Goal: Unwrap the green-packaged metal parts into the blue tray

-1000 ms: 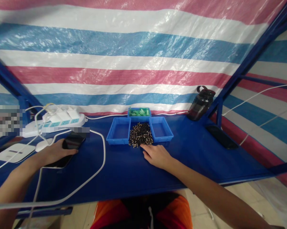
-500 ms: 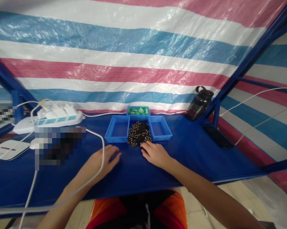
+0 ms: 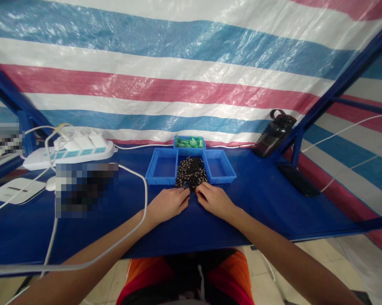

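Note:
A heap of small dark parts [image 3: 191, 171] lies on the blue table [image 3: 248, 212] between two empty blue trays, one on the left [image 3: 161, 169] and one on the right [image 3: 219, 169]. Behind them a third blue tray holds green parts [image 3: 189, 142]. My left hand [image 3: 167, 203] lies flat on the table, its fingers stretched toward the near edge of the heap. My right hand [image 3: 214, 200] is next to it with its fingers curled and pinched at the heap's edge. What they pinch is too small to make out.
A dark water bottle [image 3: 275, 133] stands at the back right by a blue frame post. A black phone [image 3: 297, 180] lies at the right. At the left are a white power strip [image 3: 70, 154] with plugs, a white box [image 3: 15, 190] and a white cable [image 3: 143, 190] looping over my left forearm.
My left hand left the phone at the left and slid right across the table to the heap. My right hand stayed at the heap and curled its fingers.

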Demonstrator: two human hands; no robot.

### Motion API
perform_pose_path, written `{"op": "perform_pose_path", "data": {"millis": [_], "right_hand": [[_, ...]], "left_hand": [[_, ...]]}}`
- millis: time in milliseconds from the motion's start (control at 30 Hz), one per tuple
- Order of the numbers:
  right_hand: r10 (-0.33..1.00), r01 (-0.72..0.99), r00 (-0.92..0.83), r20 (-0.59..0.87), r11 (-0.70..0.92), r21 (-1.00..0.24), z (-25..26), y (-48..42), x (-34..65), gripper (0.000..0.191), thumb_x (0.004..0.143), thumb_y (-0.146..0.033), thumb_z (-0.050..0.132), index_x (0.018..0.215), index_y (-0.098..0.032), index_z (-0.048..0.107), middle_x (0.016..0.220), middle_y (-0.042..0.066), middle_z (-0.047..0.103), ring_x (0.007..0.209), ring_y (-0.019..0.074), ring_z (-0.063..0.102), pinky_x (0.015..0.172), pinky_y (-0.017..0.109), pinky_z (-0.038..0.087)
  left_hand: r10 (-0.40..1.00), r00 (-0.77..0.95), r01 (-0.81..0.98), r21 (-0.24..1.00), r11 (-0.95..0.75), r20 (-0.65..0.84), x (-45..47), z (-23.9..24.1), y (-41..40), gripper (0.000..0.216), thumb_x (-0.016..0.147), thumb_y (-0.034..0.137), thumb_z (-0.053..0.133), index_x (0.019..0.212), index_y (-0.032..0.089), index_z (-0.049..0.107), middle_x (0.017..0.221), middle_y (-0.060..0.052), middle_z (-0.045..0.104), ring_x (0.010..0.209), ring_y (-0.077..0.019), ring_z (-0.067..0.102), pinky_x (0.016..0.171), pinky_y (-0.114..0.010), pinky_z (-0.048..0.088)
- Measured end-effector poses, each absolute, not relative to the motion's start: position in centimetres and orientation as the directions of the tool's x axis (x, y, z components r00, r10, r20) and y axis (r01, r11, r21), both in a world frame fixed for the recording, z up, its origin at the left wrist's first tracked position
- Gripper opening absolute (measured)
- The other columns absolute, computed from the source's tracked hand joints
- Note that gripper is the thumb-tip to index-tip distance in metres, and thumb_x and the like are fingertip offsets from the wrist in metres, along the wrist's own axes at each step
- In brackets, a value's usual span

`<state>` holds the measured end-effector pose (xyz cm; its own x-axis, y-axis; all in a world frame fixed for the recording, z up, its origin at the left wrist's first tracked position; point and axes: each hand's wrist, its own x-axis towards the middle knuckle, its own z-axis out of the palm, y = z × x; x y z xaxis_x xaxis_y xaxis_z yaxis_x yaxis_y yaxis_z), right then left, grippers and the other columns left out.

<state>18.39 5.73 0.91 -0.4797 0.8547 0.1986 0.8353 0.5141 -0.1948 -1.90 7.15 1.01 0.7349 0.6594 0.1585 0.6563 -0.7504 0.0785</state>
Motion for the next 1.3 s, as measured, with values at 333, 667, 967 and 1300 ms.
{"op": "perform_pose_path", "data": {"millis": [333,667,967,1300], "right_hand": [[0.838,0.792,-0.480,0.260,0.541,-0.281,0.1,6.2,18.7,0.009,0.089,-0.019,0.049,0.095,-0.020,0.057,0.095,0.004,0.062,0.086,0.0173,0.060,0.076,0.027,0.045],[0.825,0.666,-0.424,0.373,0.564,-0.488,1.0,6.5,19.5,0.010,0.084,-0.013,0.053,0.092,-0.018,0.058,0.086,0.003,0.063,0.068,0.0128,0.056,0.069,0.026,0.045],[0.867,0.531,-0.380,0.323,0.490,-0.691,1.5,6.6,19.8,0.006,0.084,-0.021,0.055,0.085,-0.018,0.060,0.077,0.000,0.063,0.062,0.0103,0.054,0.059,0.021,0.042],[0.841,0.506,-0.493,0.221,0.484,-0.714,0.9,6.3,19.4,0.007,0.081,-0.023,0.062,0.084,-0.017,0.064,0.064,-0.004,0.056,0.056,0.0089,0.050,0.056,0.020,0.039]], "left_hand": [[0.705,0.692,0.697,0.109,-0.708,0.156,-1.6,1.0,7.0,0.026,0.094,0.029,0.040,0.113,0.021,0.055,0.094,-0.005,0.069,0.084,-0.0204,0.066,0.071,-0.029,0.050],[0.723,0.674,0.710,0.142,-0.690,0.150,-1.6,0.9,7.1,0.032,0.094,0.031,0.039,0.120,0.022,0.056,0.100,-0.006,0.069,0.088,-0.0198,0.067,0.075,-0.028,0.050],[0.715,0.679,0.692,0.181,-0.699,0.166,-1.7,0.7,7.2,0.030,0.094,0.031,0.040,0.118,0.021,0.056,0.099,-0.007,0.069,0.088,-0.0200,0.066,0.074,-0.028,0.050],[0.649,0.745,0.619,0.204,-0.758,0.151,-1.9,0.7,7.5,0.022,0.094,0.028,0.041,0.098,0.019,0.061,0.089,-0.004,0.067,0.083,-0.0174,0.065,0.072,-0.025,0.047]]}}
